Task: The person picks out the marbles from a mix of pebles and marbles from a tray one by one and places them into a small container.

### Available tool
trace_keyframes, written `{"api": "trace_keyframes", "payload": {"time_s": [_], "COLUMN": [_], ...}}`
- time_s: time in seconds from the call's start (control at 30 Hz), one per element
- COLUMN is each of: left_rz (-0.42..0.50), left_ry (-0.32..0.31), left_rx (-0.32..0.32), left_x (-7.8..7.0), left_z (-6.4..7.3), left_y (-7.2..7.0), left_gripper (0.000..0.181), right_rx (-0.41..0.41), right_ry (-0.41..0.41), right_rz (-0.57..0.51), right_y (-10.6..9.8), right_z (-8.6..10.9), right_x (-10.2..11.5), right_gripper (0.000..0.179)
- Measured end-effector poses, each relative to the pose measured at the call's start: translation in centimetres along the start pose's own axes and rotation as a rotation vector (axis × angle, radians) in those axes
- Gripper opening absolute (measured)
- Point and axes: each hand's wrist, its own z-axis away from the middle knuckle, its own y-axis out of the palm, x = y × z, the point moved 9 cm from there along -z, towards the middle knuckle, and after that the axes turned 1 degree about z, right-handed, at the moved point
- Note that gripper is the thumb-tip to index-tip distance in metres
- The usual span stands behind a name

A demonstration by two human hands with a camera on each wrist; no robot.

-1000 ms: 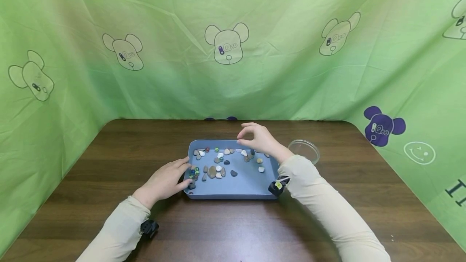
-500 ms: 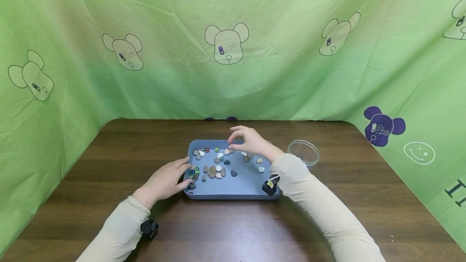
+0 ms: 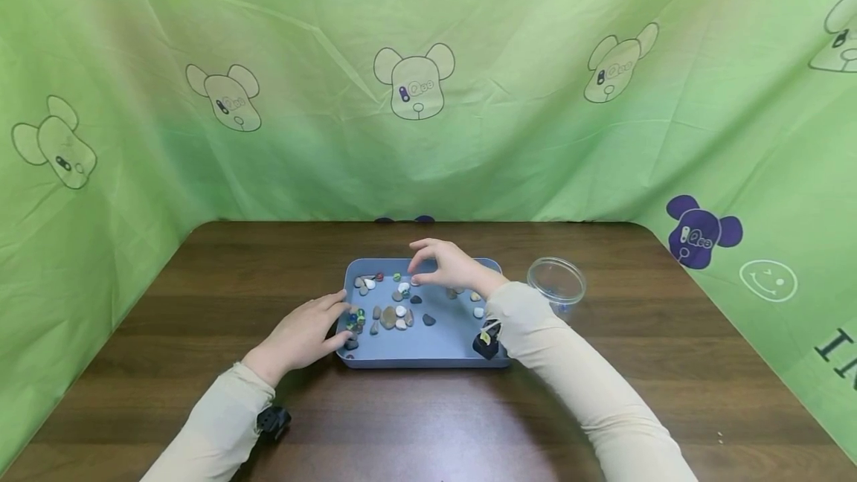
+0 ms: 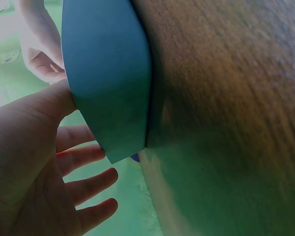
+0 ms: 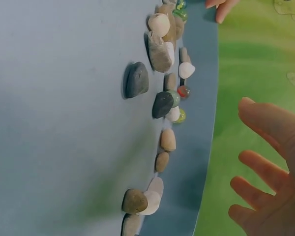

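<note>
In the head view, a person's left hand (image 3: 301, 337) rests, fingers spread, at the left rim of a blue tray (image 3: 448, 344) holding scattered pebbles (image 3: 389, 317) and glass marbles (image 3: 361, 315). The right hand (image 3: 450, 266) hangs over the tray's far side, thumb and fingers curved apart. A clear round dish (image 3: 556, 281) stands to the tray's right on a wooden table (image 3: 415, 422). The left wrist view shows the left thumb against the tray's rim. In the right wrist view, the right hand's digits part widely, nothing visible between them; pebbles line the tray's far wall.
</note>
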Motion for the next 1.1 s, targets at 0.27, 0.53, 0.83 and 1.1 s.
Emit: {"api": "trace_keyframes", "payload": {"time_s": [0.27,0.53,0.83,1.1], "left_rz": [0.000,0.007,0.000,0.010], "left_ry": [0.004,-0.007,-0.003,-0.022], "left_rx": [-0.004,-0.004,-0.005,0.018], "left_x": [-0.1,0.0,-0.2,0.1], "left_z": [0.0,0.1,-0.1,-0.1], "left_y": [0.0,-0.1,-0.2,0.3], "left_gripper": [0.044,0.046,0.046,0.046], "right_rx": [0.035,0.089,0.116,0.130], "right_ry": [-0.022,-0.004,0.000,0.006], "right_rz": [0.003,0.017,0.037,0.084], "right_y": [0.7,1.6,2.5,3.5], "right_z": [-0.5,-0.9,-1.3,-1.4], "right_x": [0.0,-0.1,-0.4,-0.7], "right_gripper": [0.016,0.014,0.011,0.007]}}
